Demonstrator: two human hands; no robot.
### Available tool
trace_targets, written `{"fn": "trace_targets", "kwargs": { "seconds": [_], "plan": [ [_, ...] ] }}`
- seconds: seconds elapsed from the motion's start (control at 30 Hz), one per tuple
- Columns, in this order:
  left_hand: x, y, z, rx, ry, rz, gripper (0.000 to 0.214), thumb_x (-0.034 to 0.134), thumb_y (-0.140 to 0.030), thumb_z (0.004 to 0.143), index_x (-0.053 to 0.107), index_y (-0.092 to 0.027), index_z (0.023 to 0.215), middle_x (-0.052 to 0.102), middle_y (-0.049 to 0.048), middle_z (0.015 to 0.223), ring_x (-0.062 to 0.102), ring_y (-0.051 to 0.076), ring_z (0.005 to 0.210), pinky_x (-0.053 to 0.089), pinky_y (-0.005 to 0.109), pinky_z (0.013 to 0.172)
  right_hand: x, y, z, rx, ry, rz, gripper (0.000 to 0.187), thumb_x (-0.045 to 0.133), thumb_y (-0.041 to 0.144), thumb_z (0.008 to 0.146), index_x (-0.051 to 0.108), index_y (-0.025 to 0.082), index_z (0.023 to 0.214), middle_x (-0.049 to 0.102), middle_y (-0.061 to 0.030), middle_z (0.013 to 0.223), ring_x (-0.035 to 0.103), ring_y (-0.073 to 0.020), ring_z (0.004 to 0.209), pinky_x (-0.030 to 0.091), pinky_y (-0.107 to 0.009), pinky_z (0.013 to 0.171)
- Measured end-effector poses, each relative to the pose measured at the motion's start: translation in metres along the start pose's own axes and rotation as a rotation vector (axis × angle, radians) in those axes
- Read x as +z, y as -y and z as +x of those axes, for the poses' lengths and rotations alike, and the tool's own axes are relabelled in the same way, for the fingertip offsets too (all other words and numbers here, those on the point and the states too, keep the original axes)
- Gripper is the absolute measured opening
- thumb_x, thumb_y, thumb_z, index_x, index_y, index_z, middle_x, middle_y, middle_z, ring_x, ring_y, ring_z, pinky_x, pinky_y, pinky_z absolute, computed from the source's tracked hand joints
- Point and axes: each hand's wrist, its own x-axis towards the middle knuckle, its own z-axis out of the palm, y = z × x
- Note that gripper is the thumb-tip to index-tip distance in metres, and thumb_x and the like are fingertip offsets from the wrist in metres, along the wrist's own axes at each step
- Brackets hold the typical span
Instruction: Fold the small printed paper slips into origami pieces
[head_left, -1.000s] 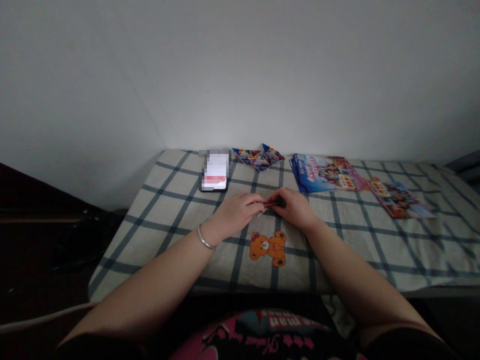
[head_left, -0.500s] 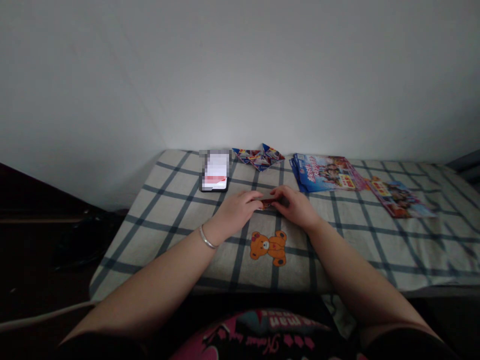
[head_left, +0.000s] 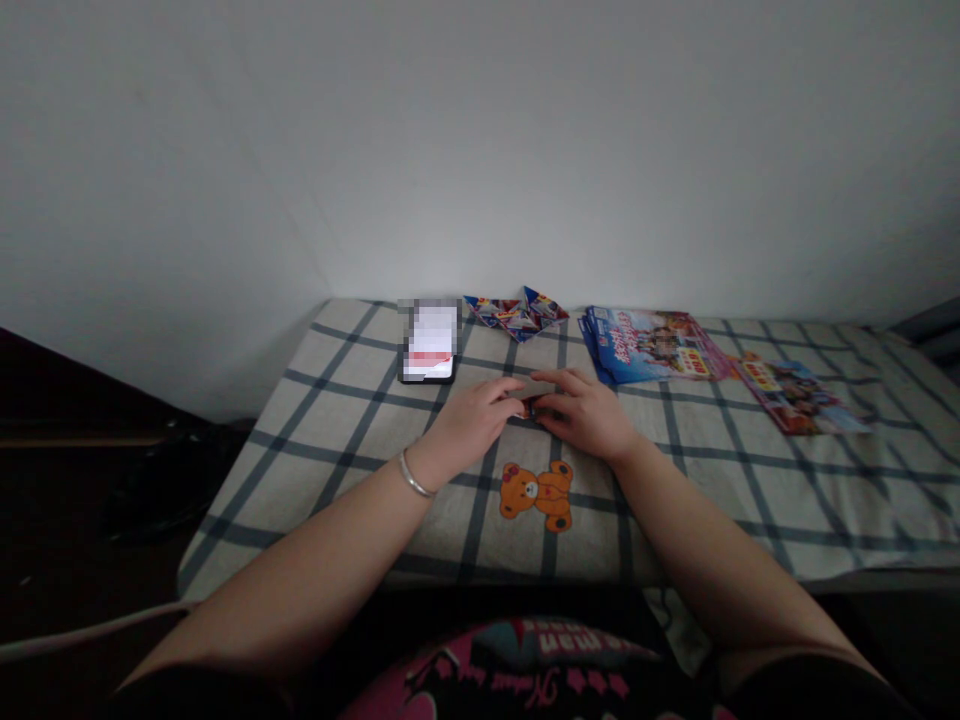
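Observation:
Between my two hands lies a small folded piece of printed paper [head_left: 527,408], mostly covered by my fingers. My left hand [head_left: 480,415] grips its left end, thumb toward me and fingers on the far side. My right hand [head_left: 585,410] is closed around the right end, its fingers bent over the paper. Just beyond them, by the wall, rests a folded paper shape [head_left: 517,314] with pointed corners and a colourful print. Below my hands the checked cloth [head_left: 420,530] carries a printed orange bear [head_left: 536,495].
A phone [head_left: 431,340] with a lit screen lies behind my left hand. To the right is a stack of printed flyers [head_left: 652,345], with another flyer [head_left: 806,395] beside it. The wall [head_left: 480,150] rises along the table's far edge.
My right hand has shifted slightly left along the paper, its fingers now closer to my left hand and covering more of it. My left hand stays nearly where it was.

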Motion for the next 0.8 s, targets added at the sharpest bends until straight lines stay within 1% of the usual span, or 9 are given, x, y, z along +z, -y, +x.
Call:
{"fn": "trace_targets", "kwargs": {
  "seconds": [0.07, 0.17, 0.27, 0.37, 0.5, 0.57, 0.7, 0.8],
  "plan": [
    [0.0001, -0.0003, 0.0001, -0.001, -0.006, -0.004, 0.027, 0.048, -0.003, 0.089, 0.068, -0.017, 0.1, 0.058, 0.0102, 0.131, 0.062, 0.022, 0.111, 0.054, 0.045, 0.096, -0.0004, -0.0006, 0.0004, -0.008, 0.003, 0.007, 0.012, 0.067, 0.024, 0.087, 0.076, 0.027, 0.095, 0.061, -0.0055, 0.133, 0.059, -0.0272, 0.114, 0.053, -0.048, 0.095],
    [0.0001, -0.0004, 0.0007, 0.001, -0.014, -0.003, 0.026, 0.049, -0.002, 0.088, 0.068, -0.017, 0.098, 0.057, 0.0105, 0.131, 0.063, 0.021, 0.106, 0.055, 0.044, 0.094, 0.0007, -0.0012, 0.0006, -0.009, -0.012, 0.0, 0.014, 0.063, 0.025, 0.091, 0.076, 0.028, 0.095, 0.062, -0.0053, 0.133, 0.059, -0.0263, 0.113, 0.054, -0.047, 0.093],
    [0.0, -0.0006, 0.0012, 0.007, -0.036, -0.011, 0.025, 0.051, -0.002, 0.088, 0.067, -0.016, 0.098, 0.059, 0.0108, 0.129, 0.062, 0.021, 0.109, 0.054, 0.044, 0.095, 0.0031, -0.0011, 0.0005, -0.037, -0.027, -0.006, 0.016, 0.06, 0.023, 0.092, 0.075, 0.027, 0.096, 0.062, -0.0054, 0.132, 0.059, -0.025, 0.113, 0.054, -0.045, 0.093],
    [0.0002, -0.0008, 0.001, 0.006, -0.051, -0.021, 0.024, 0.05, -0.002, 0.088, 0.067, -0.016, 0.098, 0.059, 0.0107, 0.128, 0.062, 0.022, 0.111, 0.055, 0.044, 0.095, 0.0052, -0.0007, 0.0007, -0.048, -0.033, -0.011, 0.014, 0.06, 0.021, 0.092, 0.074, 0.025, 0.092, 0.063, -0.0058, 0.13, 0.058, -0.0249, 0.113, 0.054, -0.045, 0.094],
    [0.0006, -0.001, 0.0006, -0.012, -0.05, -0.012, 0.025, 0.049, -0.003, 0.089, 0.066, -0.017, 0.099, 0.059, 0.01, 0.129, 0.061, 0.023, 0.114, 0.055, 0.045, 0.095, 0.0054, -0.0014, 0.0009, -0.019, -0.022, -0.04, 0.013, 0.061, 0.021, 0.091, 0.072, 0.024, 0.085, 0.064, -0.0058, 0.129, 0.057, -0.0259, 0.115, 0.053, -0.046, 0.093],
    [0.0011, -0.001, 0.0003, -0.008, -0.051, -0.002, 0.025, 0.049, -0.003, 0.089, 0.066, -0.017, 0.101, 0.06, 0.0098, 0.13, 0.061, 0.023, 0.115, 0.054, 0.046, 0.096, 0.0043, -0.0019, 0.0009, -0.001, -0.014, -0.049, 0.012, 0.061, 0.02, 0.09, 0.07, 0.023, 0.083, 0.065, -0.0063, 0.126, 0.057, -0.0259, 0.114, 0.053, -0.045, 0.092],
    [0.0025, -0.0004, -0.0006, -0.011, -0.049, 0.021, 0.026, 0.05, -0.003, 0.09, 0.063, -0.018, 0.105, 0.063, 0.0076, 0.128, 0.062, 0.021, 0.113, 0.054, 0.043, 0.097, 0.0029, -0.0018, 0.0011, 0.04, 0.002, -0.04, 0.011, 0.06, 0.021, 0.091, 0.068, 0.023, 0.084, 0.07, -0.0061, 0.108, 0.059, -0.0239, 0.103, 0.053, -0.041, 0.088],
    [0.0026, -0.0004, -0.0007, -0.011, -0.037, 0.043, 0.025, 0.049, -0.003, 0.091, 0.063, -0.018, 0.106, 0.062, 0.0068, 0.129, 0.062, 0.02, 0.112, 0.053, 0.042, 0.098, 0.0036, -0.001, 0.0015, 0.024, -0.016, -0.037, 0.012, 0.059, 0.021, 0.092, 0.066, 0.023, 0.083, 0.07, -0.0058, 0.106, 0.058, -0.0233, 0.103, 0.052, -0.038, 0.087]
  ]
}}
